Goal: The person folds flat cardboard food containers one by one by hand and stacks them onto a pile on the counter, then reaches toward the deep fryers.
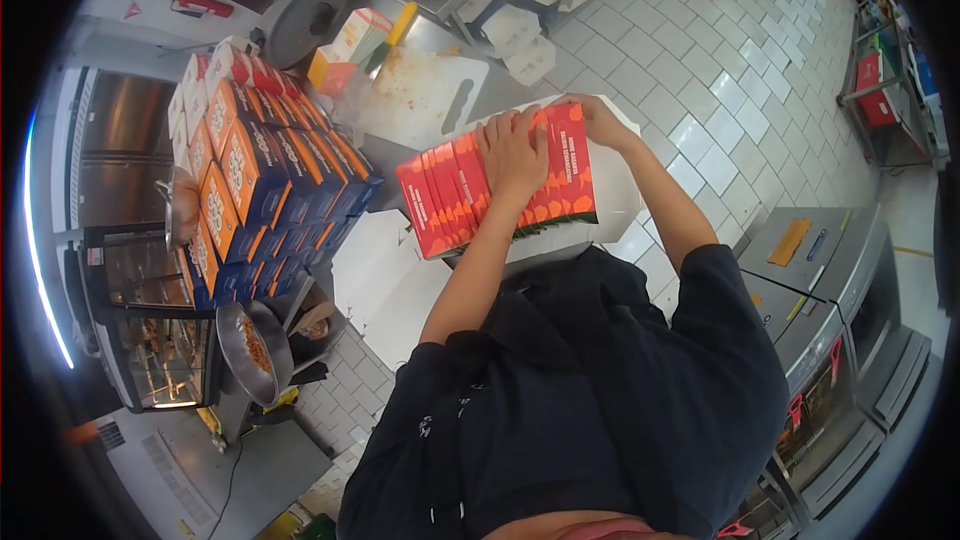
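A slanting row of flat red cartons (440,190) with orange patterns and white print stands packed together in front of me, inside or against an open white cardboard box (618,190). My left hand (512,155) lies over the top of the row, fingers stretched and slightly spread. At the row's right end, my right hand (597,122) bends its fingers round the upper corner of the last red carton (568,155). Part of those fingertips is hidden. Dark green edges show along the cartons' lower side.
Orange-and-blue boxes (285,165) are stacked high at left. Behind the row lies a stained white cutting board (425,90). A metal pan (252,352) and a glass display case (155,340) stand at lower left. Steel appliances (820,270) are at right, above a tiled floor (690,70).
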`<state>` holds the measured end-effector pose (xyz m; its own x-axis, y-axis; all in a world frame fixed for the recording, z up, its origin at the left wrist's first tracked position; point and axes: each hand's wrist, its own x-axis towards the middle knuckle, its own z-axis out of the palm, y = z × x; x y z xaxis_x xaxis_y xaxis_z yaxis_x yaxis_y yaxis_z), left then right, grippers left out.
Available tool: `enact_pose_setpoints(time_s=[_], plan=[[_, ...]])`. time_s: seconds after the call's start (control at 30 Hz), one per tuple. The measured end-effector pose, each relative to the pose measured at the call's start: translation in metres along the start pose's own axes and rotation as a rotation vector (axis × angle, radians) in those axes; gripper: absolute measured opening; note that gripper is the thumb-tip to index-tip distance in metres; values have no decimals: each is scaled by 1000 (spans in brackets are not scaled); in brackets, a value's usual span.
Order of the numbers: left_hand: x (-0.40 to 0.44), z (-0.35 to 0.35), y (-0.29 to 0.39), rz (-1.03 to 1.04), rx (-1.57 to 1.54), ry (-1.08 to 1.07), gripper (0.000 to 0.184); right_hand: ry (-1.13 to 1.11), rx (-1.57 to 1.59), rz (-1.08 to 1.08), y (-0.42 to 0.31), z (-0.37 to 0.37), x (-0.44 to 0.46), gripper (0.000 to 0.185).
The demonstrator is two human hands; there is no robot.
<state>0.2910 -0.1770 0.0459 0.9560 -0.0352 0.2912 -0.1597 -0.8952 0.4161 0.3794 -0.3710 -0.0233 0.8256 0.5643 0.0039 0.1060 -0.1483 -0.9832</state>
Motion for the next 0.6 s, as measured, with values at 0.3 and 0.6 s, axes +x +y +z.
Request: enact_pose_setpoints(time_s=[0.3,0.6], plan=[[1,3,0,-18,2,-12,38,159,206,50,14,25,-10,24],[-1,3,-3,-21,24,-30,40,291,103,-73,20,57,1,44]])
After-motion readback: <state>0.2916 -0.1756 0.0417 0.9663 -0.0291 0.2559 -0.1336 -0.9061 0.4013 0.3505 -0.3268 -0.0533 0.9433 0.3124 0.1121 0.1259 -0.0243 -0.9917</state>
